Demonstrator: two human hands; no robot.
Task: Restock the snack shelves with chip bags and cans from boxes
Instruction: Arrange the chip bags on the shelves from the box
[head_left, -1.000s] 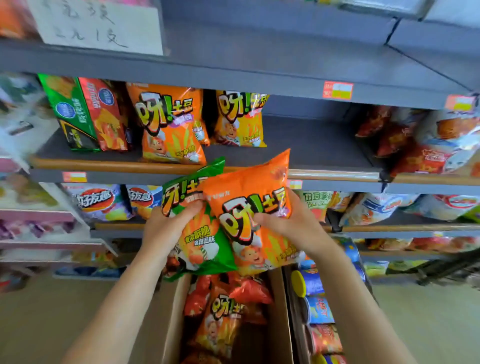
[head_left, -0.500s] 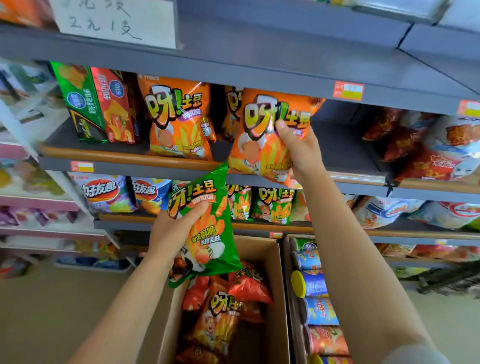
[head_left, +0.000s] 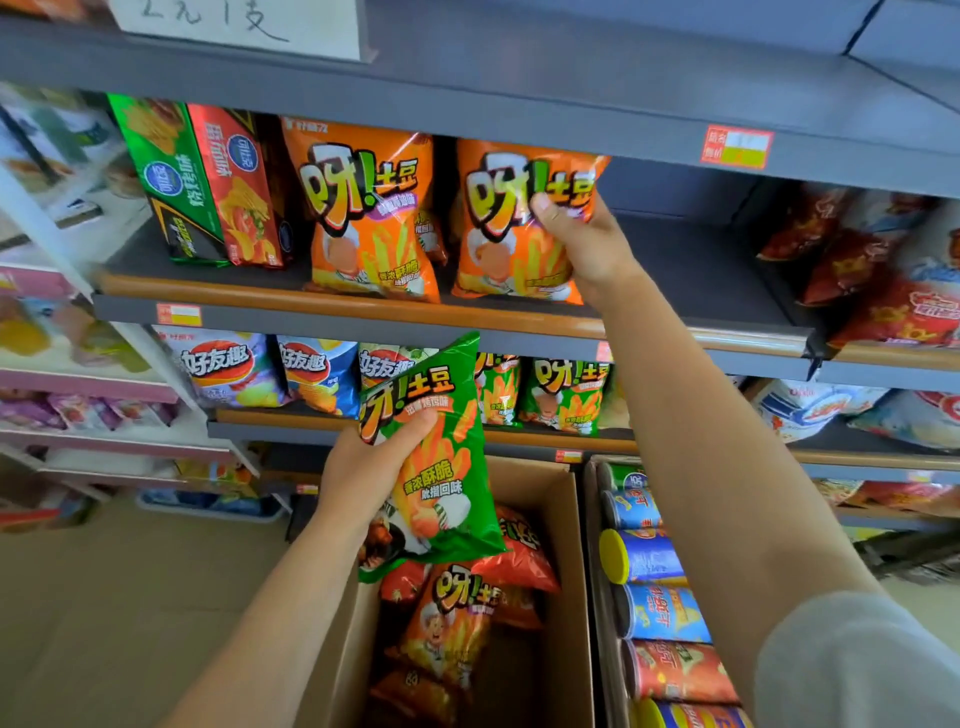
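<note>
Snack shelves (head_left: 467, 322) fill your view, grey boards with wooden front rails, one above another. On the upper shelf stand a green and a red chip bag at the left, then an orange fries bag (head_left: 369, 218), and just right of it the orange bag (head_left: 498, 234) you are setting upright on the board. Further right that board is bare up to a heap of red bags (head_left: 852, 260). The shelf below carries blue and white bags at the left and green fries bags (head_left: 561, 395) at the middle.

Beneath the shelves sits an open cardboard box (head_left: 545, 519) with more orange and red bags inside, and beside it on the right a second box holding a column of cans (head_left: 654, 597) lying on their sides.

Your right hand (head_left: 582, 239) grips the orange bag by its right edge, thumb across the front. Your left hand (head_left: 363, 473) holds a green bag (head_left: 441, 467) above the open box, fingers curled round its left side.
</note>
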